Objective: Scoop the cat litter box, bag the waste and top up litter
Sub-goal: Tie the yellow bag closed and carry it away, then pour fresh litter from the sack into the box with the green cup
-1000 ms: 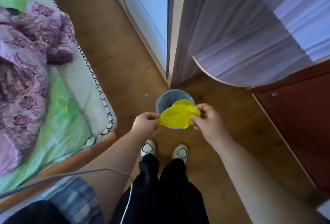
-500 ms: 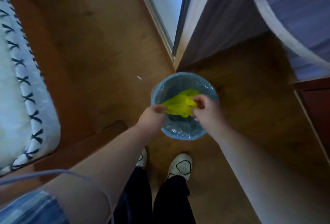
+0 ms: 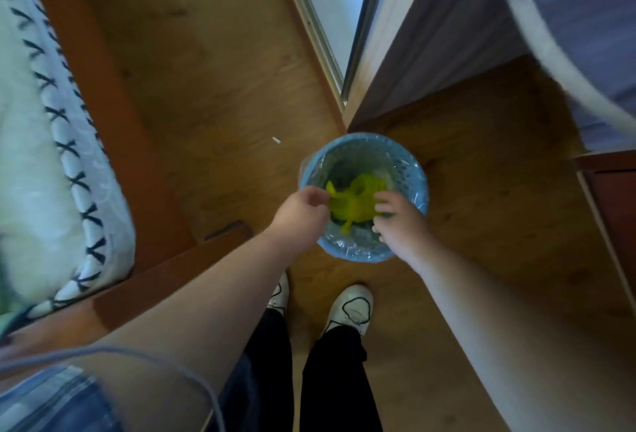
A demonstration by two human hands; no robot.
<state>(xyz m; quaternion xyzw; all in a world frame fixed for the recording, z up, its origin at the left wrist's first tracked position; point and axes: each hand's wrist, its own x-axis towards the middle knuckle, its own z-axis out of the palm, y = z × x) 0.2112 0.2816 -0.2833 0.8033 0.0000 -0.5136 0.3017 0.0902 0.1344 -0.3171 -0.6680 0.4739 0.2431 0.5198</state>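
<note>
A small round blue bin (image 3: 421,187) lined with clear plastic stands on the wooden floor in front of my feet. A crumpled yellow-green bag (image 3: 354,199) sits inside the bin's mouth. My left hand (image 3: 303,211) pinches the bag's left edge over the rim. My right hand (image 3: 401,221) hovers over the bag's right side with fingers spread, touching or just off it; I cannot tell which. The bin's bottom is hidden by the bag.
A bed with a wooden frame (image 3: 144,191) and a white cover with dark cross stitching (image 3: 69,156) fills the left. A sliding door track (image 3: 309,25) and a curtain (image 3: 464,36) lie ahead. A dark red cabinet (image 3: 612,211) is at the right. My white shoes (image 3: 351,307) stand just behind the bin.
I have bent lower over the bin, and the yellow-green bag has gone down from above the rim into it. My right hand's fingers have opened from their pinch.
</note>
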